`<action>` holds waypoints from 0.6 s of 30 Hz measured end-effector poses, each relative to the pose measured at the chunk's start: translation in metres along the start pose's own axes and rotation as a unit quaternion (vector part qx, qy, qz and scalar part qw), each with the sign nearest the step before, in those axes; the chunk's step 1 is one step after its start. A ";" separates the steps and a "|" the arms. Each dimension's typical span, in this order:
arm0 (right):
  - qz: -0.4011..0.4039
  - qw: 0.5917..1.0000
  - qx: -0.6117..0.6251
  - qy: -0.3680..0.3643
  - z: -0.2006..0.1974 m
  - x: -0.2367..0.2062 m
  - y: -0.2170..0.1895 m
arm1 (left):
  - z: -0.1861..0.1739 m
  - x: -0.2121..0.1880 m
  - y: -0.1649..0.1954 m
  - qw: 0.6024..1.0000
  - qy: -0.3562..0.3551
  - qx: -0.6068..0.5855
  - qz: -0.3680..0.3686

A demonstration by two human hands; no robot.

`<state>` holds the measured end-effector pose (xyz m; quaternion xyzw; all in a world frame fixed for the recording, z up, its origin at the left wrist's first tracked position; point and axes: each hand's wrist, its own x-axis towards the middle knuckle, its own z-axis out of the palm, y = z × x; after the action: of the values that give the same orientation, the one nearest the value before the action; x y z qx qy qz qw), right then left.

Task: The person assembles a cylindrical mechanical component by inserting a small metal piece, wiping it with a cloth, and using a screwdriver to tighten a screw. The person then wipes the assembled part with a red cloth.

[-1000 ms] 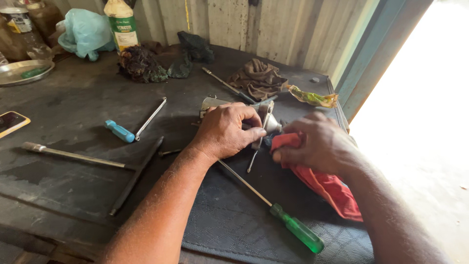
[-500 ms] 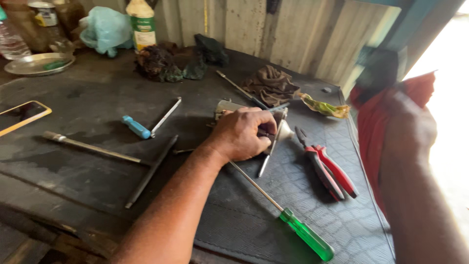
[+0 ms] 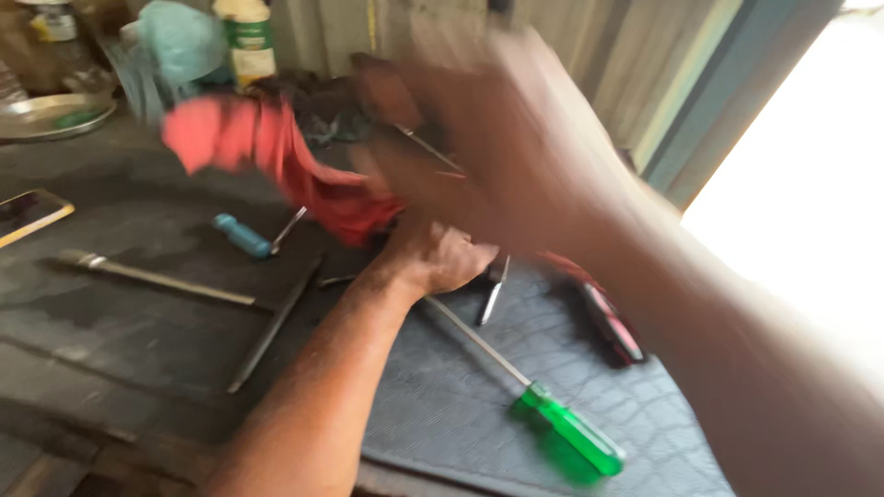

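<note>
While our left hand (image 3: 433, 258) presses closed on something we cannot make out on the rubber mat (image 3: 516, 368), our blurred right hand (image 3: 488, 147) grips a red rag (image 3: 276, 152) above the mat. Green screwdriver (image 3: 552, 428) and red pliers (image 3: 608, 317) lie on the mat; blue screwdriver (image 3: 244, 236) lies left of it.

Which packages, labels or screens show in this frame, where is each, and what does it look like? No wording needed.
Bottle: back of the bench, upper left; pale body with a green label band.
Jar: far upper-left corner; brownish, with a pale label, blurred.
Phone: flat at the left edge of the bench; dark screen, light yellowish rim.
No signs in view.
</note>
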<state>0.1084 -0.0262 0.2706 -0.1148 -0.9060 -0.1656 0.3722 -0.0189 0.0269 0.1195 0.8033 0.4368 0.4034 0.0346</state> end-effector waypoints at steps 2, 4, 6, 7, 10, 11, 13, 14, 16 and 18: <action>0.089 0.990 0.051 -0.093 -0.010 -0.062 -0.023 | 0.001 0.000 0.000 1.000 -0.010 -0.015 -0.016; 0.242 0.953 0.071 -0.169 -0.018 -0.122 -0.039 | 0.000 0.001 0.003 0.997 -0.002 -0.042 -0.060; 0.334 0.925 0.082 -0.159 -0.021 -0.169 -0.052 | 0.000 0.003 0.007 0.991 0.014 -0.097 -0.087; 0.422 0.888 0.058 -0.174 -0.022 -0.185 -0.058 | -0.001 0.005 0.008 0.986 0.028 -0.135 -0.091; 0.526 0.838 0.018 -0.147 -0.024 -0.208 -0.069 | -0.002 0.007 0.011 0.972 0.058 -0.204 -0.102; 0.533 0.837 0.009 -0.124 -0.025 -0.209 -0.070 | -0.003 0.009 0.011 0.968 0.070 -0.217 -0.102; 0.534 0.842 0.021 -0.075 -0.027 -0.209 -0.071 | -0.004 0.012 0.009 0.932 0.087 -0.346 -0.062; 0.535 0.843 0.027 -0.049 -0.027 -0.209 -0.070 | -0.005 0.014 0.008 0.907 0.093 -0.408 -0.041; 0.500 0.866 0.007 -0.021 -0.030 -0.209 -0.069 | -0.012 0.016 0.004 0.872 0.096 -0.473 -0.084; 0.534 0.845 0.001 -0.015 -0.033 -0.211 -0.068 | -0.024 0.014 -0.003 0.808 0.112 -0.576 -0.046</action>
<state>0.2544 -0.1193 0.1277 -0.5831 -0.7102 0.0611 0.3896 -0.0333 0.0317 0.1436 0.5643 0.1613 0.6659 0.4607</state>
